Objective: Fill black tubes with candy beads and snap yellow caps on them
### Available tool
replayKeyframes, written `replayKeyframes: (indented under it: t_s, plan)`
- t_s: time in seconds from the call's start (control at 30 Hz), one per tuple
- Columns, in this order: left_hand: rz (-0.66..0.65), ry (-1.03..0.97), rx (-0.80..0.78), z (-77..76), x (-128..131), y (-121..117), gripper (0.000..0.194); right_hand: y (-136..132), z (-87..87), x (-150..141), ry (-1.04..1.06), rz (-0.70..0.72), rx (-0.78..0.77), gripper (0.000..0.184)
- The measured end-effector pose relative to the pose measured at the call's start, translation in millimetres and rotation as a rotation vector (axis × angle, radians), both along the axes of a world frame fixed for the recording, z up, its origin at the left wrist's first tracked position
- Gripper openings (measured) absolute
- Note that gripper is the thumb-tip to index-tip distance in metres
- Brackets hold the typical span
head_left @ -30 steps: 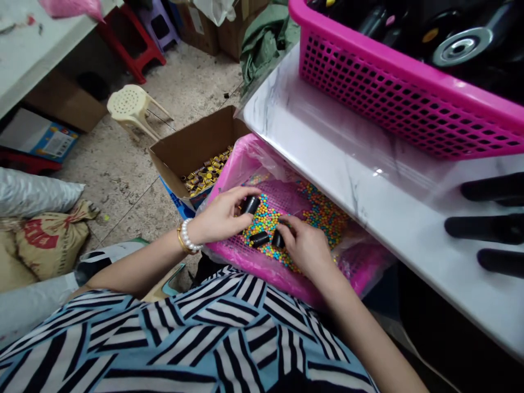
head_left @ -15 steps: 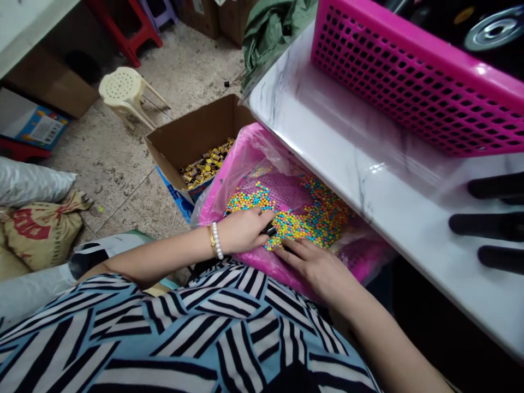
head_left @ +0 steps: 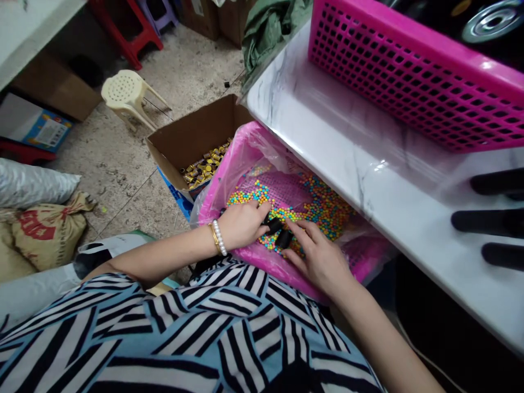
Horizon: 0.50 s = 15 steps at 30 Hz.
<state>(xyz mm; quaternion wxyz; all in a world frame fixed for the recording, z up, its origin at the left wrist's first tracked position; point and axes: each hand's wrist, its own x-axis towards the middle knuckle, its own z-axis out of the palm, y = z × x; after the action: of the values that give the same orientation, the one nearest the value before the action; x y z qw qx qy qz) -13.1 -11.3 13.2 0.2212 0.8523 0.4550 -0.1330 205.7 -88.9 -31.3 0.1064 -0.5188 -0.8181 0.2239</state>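
Observation:
A pink basket (head_left: pixel 216 180) lined with clear plastic holds many small coloured balls (head_left: pixel 323 210). Over the balls, my left hand (head_left: pixel 242 225), with bracelets at its wrist, is closed on a small black cylinder (head_left: pixel 273 225) between thumb and fingers. Close beside it, my right hand (head_left: pixel 321 256) pinches a second black cylinder (head_left: pixel 284 238) between thumb and fingertips. The two cylinders are tilted and very near each other; whether they touch I cannot tell.
Behind the basket stands a cardboard box (head_left: pixel 196 128) with yellow-and-dark little cylinders (head_left: pixel 207 166). The marble-patterned table (head_left: pixel 347 136) overhangs the basket on the right, bearing a pink crate (head_left: pixel 409 82) and black handles (head_left: pixel 487 222). A cream stool (head_left: pixel 123 90) and sacks (head_left: pixel 51 232) are at left.
My right hand has lifted from the balls with a black cylinder now showing in its fingers. The cylinder in my left hand shows more fully.

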Motion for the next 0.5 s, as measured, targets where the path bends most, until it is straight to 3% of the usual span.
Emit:
replayKeyframes:
  t_s: [0.1,0.17,0.37,0.43,0.5]
  plan:
    - [0.031,-0.002,0.047,0.1,-1.2,1.9,0.038,0.3,-4.5,-8.8,0.063,0.057,0.113,0.040]
    - [0.047,-0.045,0.034,0.8,-3.2,3.1,0.041,0.8,-6.6,-16.3,0.084,0.021,0.133,0.033]
    - [0.035,-0.132,-0.071,0.8,-8.6,5.2,0.047,6.2,-2.7,-28.4,0.312,-0.101,-0.106,0.017]
    - [0.013,-0.169,-0.099,-0.9,-9.7,5.7,0.047,8.4,-1.6,-26.4,0.324,-0.146,-0.161,0.021]
    - [0.006,-0.191,-0.102,-2.8,-10.4,6.2,0.046,8.6,-2.0,-24.0,0.305,-0.099,-0.160,0.032]
